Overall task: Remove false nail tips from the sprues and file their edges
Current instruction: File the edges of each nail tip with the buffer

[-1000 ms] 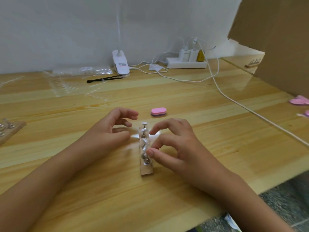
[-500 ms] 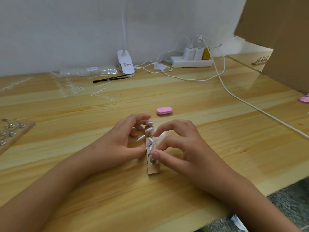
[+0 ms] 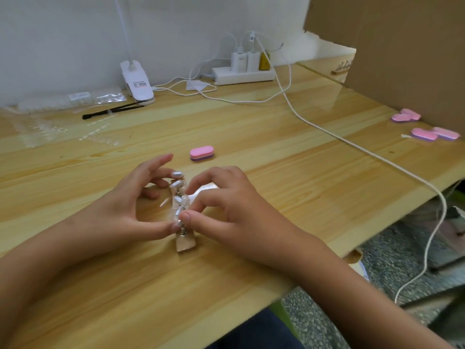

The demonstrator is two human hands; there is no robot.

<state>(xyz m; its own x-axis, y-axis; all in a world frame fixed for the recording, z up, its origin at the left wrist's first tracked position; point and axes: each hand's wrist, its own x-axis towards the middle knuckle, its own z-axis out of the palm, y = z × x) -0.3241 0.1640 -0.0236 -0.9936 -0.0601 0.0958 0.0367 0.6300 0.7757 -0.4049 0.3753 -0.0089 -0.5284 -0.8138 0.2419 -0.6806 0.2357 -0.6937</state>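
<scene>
My two hands are close together on the bench (image 3: 251, 260), right in front of me. My left hand (image 3: 125, 212) and my right hand (image 3: 231, 210) meet over a little wooden block (image 3: 185, 245). A row of shiny nail tips (image 3: 177, 184) stands on small posts along the block. The closest nail tip (image 3: 179, 223) is squeezed between my two thumbs. My right pointer finger bends down just beside it. My left fingers curve around the far end of the row, and one of them touches the last tip there. Something clear and shiny lies under my right fingers, but I cannot tell what it is.

A bit farther away lies a pink file block (image 3: 201, 152), not touching anything. More pink file blocks (image 3: 425, 134) lie far to the right, near a cardboard wall (image 3: 402, 46). A white cord (image 3: 352, 142) runs across the bench and off the edge. At the back are a black stick (image 3: 110, 112), clear bags (image 3: 95, 96), a white lamp clip (image 3: 137, 83) and a power strip (image 3: 242, 76) by the wall.
</scene>
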